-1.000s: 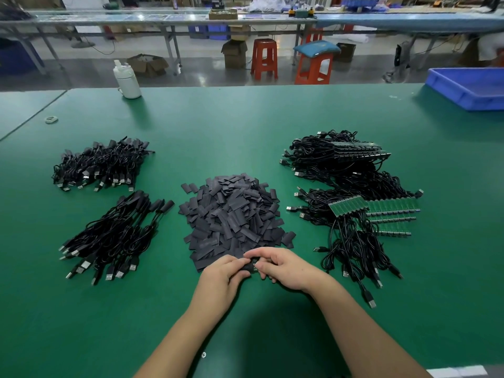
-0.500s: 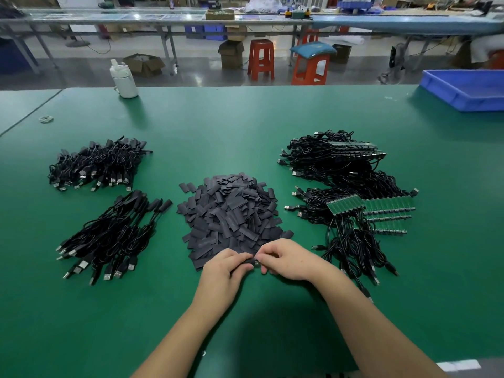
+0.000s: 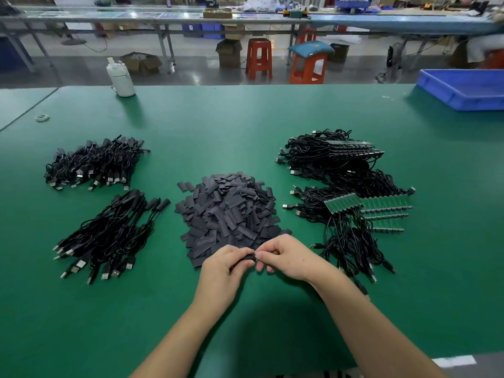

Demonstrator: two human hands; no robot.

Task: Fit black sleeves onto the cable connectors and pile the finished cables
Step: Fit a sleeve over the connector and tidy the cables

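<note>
Left hand [image 3: 222, 264] and right hand [image 3: 285, 256] meet at near edge of sleeve pile [image 3: 227, 214]. Both pinch one black sleeve [image 3: 246, 258] between fingertips, above the green table [image 3: 245, 126].

Bright, even light falls from overhead across the green table [image 3: 245, 126], with no harsh hot spots on its matte top. A broad soft shadow pools on the table beneath the two forearms, and the white bottle [image 3: 121, 79] throws a short, blurred shadow toward the viewer. The polished floor [image 3: 191, 75] beyond shows pale glare patches — reflections of ceiling lamps. Wide-angle distortion bows the table's far edge and stretches things near the corners. The middle is sharp enough to separate single cables; the far bench [image 3: 163, 16] and the frame edges are softer, slightly smeared.
</note>
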